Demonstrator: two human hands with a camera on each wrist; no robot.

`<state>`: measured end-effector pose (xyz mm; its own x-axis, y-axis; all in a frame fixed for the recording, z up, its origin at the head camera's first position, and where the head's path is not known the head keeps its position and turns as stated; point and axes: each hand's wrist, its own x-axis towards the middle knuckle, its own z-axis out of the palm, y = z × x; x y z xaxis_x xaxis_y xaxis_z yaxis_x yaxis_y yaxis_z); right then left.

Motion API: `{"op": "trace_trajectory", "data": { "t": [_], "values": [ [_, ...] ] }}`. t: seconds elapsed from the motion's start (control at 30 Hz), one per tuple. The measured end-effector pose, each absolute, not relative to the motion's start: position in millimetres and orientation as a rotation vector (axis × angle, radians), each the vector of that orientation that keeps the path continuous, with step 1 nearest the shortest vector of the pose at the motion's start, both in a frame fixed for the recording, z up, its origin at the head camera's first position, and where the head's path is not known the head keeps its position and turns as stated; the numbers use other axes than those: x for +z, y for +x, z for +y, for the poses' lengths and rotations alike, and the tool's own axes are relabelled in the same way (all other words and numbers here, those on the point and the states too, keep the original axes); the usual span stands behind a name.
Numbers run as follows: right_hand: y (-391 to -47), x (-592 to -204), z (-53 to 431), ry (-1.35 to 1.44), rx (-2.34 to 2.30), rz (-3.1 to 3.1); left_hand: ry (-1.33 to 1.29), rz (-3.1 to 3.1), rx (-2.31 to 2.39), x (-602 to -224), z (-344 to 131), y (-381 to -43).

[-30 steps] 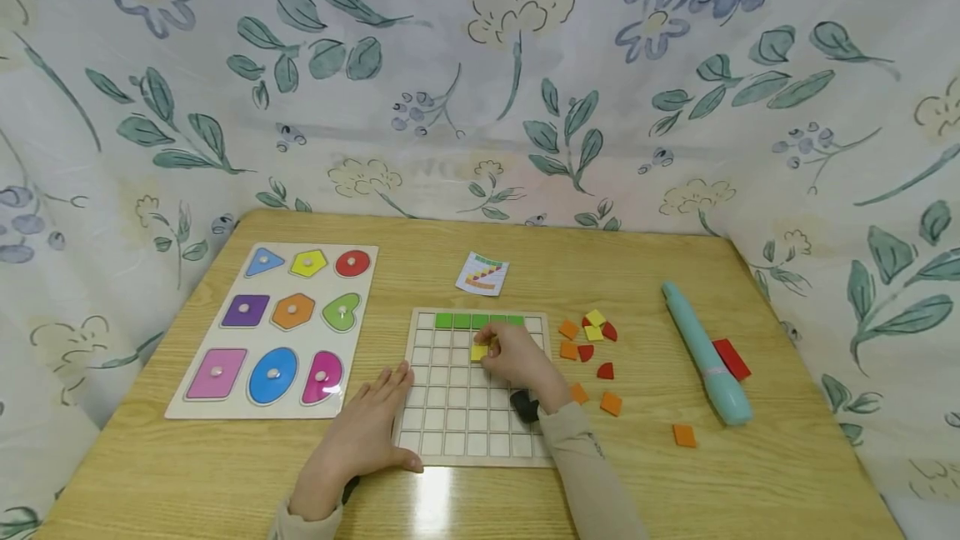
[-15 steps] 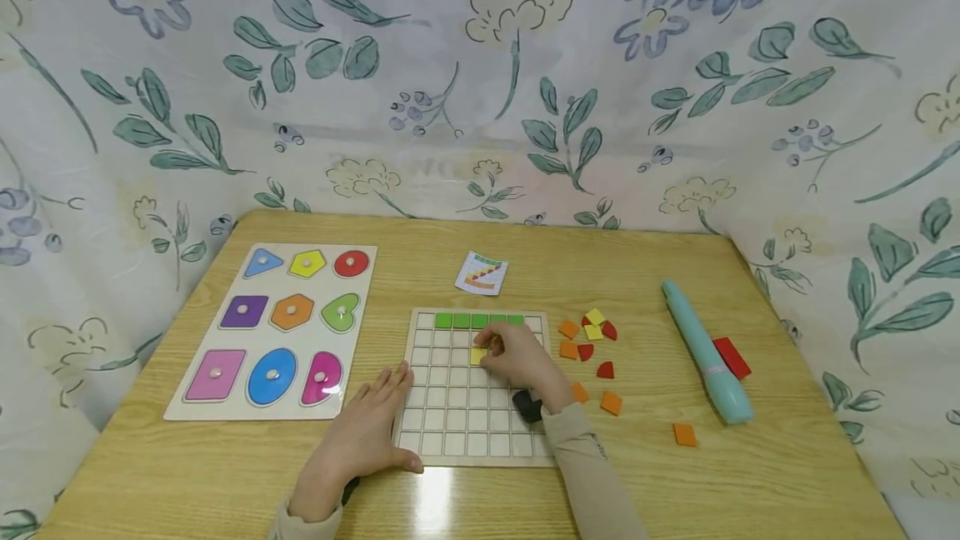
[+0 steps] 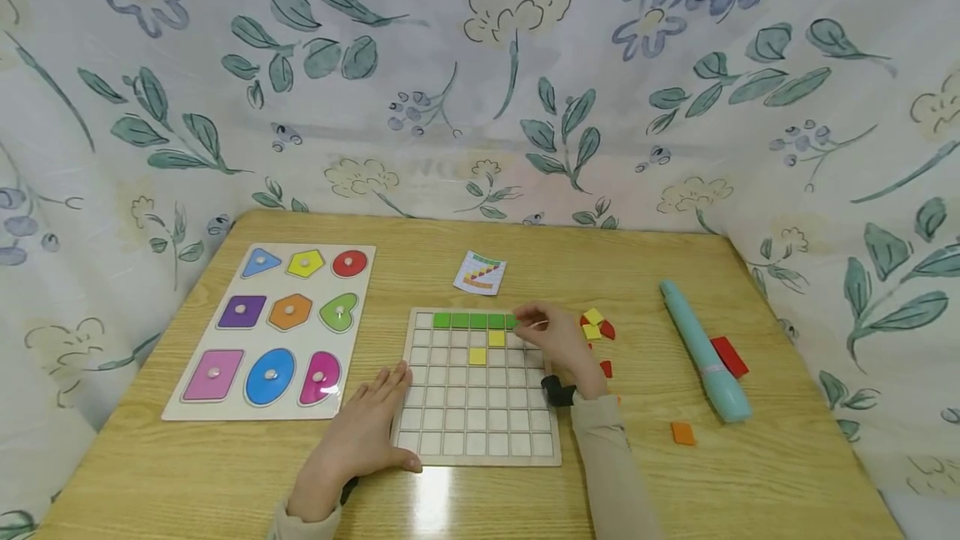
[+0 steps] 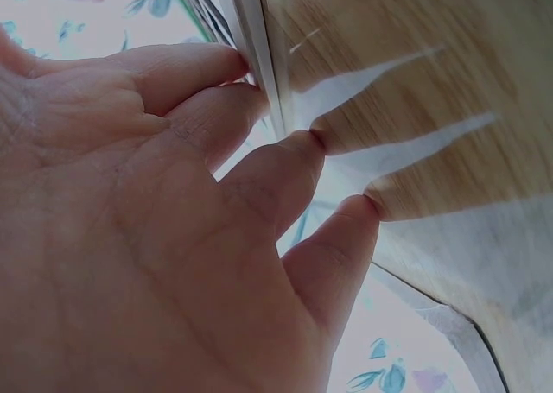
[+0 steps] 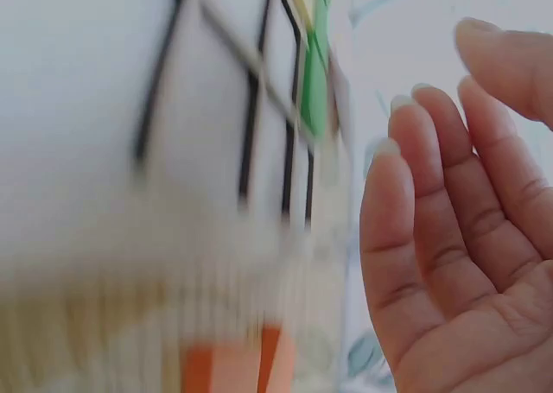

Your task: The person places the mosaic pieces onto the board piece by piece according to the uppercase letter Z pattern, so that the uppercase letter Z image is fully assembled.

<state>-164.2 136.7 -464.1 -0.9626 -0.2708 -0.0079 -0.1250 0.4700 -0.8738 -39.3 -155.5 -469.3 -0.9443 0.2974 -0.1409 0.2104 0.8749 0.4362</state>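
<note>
A wooden grid board (image 3: 456, 421) lies flat in the middle of the table. Several green square tiles (image 3: 470, 321) line its top row, and two yellow tiles, one higher (image 3: 497, 338) and one lower left (image 3: 477, 356), sit diagonally below them. My left hand (image 3: 362, 429) rests spread at the board's left edge; its fingertips (image 4: 304, 142) touch the tabletop and board side in the left wrist view. Over the board's upper right corner hovers my right hand (image 3: 561, 342), its thumb apart from its loosely bent fingers (image 5: 432, 160) and nothing between them.
Yellow tiles (image 3: 592, 332) and red quarter-circle pieces (image 3: 607, 330) lie right of the board, partly behind my right hand. Farther right are an orange tile (image 3: 682, 433), a teal tapered stick (image 3: 705, 357) and a red block (image 3: 731, 357). A pattern card (image 3: 480, 273) and knobbed shape puzzle (image 3: 300, 340) lie beyond and left.
My right hand has let go of a yellow tile, now in the second row, and moved right toward the loose pieces. Both yellow tiles are uncovered. My left hand has stayed put.
</note>
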Motion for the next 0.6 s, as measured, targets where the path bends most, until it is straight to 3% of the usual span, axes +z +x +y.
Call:
{"op": "trace_trajectory", "data": {
  "t": [0.6],
  "values": [
    [-185, -482, 231, 0.380, -1.509, 2.733, 0.388, 2.836, 0.631, -469, -156, -39]
  ]
}}
